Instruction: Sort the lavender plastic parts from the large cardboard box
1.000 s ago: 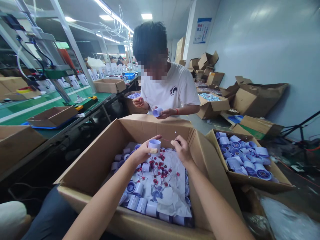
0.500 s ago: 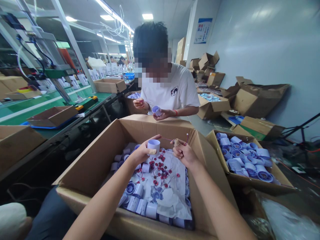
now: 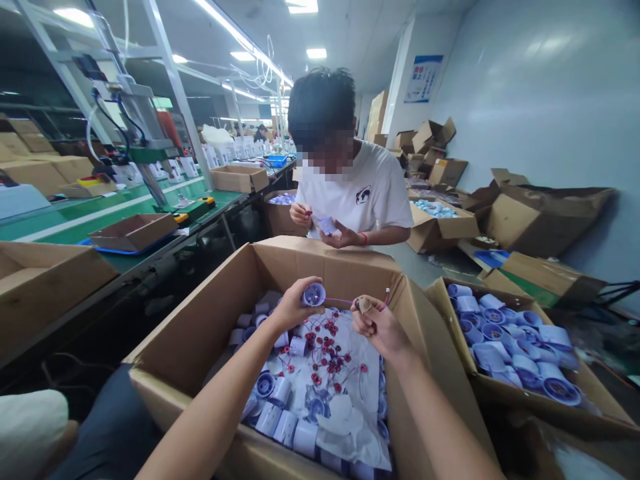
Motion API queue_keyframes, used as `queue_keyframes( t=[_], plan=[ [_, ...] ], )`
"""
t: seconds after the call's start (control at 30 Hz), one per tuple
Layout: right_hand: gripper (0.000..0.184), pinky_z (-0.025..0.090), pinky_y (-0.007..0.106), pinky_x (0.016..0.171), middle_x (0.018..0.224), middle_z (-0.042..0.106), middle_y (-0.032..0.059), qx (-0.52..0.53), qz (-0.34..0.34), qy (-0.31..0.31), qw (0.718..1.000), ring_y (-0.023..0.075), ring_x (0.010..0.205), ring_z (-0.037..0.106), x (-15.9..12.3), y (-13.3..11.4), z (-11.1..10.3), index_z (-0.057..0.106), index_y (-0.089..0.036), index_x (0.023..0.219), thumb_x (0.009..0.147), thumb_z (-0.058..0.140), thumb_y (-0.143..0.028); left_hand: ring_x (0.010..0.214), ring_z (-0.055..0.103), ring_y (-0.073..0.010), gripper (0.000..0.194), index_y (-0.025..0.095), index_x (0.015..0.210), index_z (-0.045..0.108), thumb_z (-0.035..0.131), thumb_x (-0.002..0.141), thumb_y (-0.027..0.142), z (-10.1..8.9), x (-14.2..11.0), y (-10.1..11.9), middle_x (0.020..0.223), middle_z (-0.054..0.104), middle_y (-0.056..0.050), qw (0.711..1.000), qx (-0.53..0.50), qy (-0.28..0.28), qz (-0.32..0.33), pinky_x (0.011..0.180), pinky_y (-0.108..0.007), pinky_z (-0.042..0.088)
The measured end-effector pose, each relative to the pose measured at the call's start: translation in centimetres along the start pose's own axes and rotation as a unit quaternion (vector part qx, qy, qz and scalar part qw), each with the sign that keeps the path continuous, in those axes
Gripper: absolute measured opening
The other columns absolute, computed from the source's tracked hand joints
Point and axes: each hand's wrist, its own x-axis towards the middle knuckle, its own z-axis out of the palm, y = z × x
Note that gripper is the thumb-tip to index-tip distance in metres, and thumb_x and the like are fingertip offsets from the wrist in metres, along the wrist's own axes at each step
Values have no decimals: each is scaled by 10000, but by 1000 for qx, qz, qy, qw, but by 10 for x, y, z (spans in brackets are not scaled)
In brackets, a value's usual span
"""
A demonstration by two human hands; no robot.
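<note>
My left hand point(image 3: 294, 307) grips a lavender plastic cup point(image 3: 314, 295), its round end with a recessed centre facing me. A thin reddish wire point(image 3: 340, 301) runs from the cup across to my right hand point(image 3: 376, 321). There my fingers are pinched around a small dark part on the wire, and a white connector point(image 3: 387, 291) sticks up behind them. Both hands are above a large cardboard box point(image 3: 200, 327). Inside it, small red wired parts point(image 3: 327, 347) lie scattered on a white sheet point(image 3: 350, 393), with lavender cups point(image 3: 286, 427) around and under it.
Across the box a co-worker point(image 3: 370, 187) holds a similar cup point(image 3: 327, 226) and a small red part. A second box point(image 3: 505, 383) full of cups stands at the right. On the left runs a green workbench point(image 3: 165, 233) with a press point(image 3: 140, 133) and cardboard trays.
My left hand has tipped the cup so its round end faces me; before, it was upright. The wire now stretches between the cup and my right hand. The view has shifted slightly left.
</note>
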Motion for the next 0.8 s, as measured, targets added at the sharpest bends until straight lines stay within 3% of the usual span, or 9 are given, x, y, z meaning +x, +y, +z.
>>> queue_keyframes(
  t=[0.37, 0.8],
  plan=[
    [458, 105, 242, 406, 384, 281, -114, -109, 19, 33, 993, 38, 372, 170, 3, 8, 7, 573, -178, 628, 596, 735, -604, 1052, 553, -248, 481, 204, 1087, 559, 764, 657, 270, 5, 0, 8, 1126, 597, -104, 998, 2, -5, 69, 936, -392, 421],
    [472, 105, 231, 390, 421, 276, -115, -172, 40, 58, 983, 36, 386, 170, 6, 13, 6, 572, -171, 642, 589, 725, -614, 1001, 548, -240, 464, 210, 1091, 556, 737, 664, 211, 5, 0, 13, 1079, 594, -90, 996, 39, -35, 68, 910, -380, 426]
  ],
)
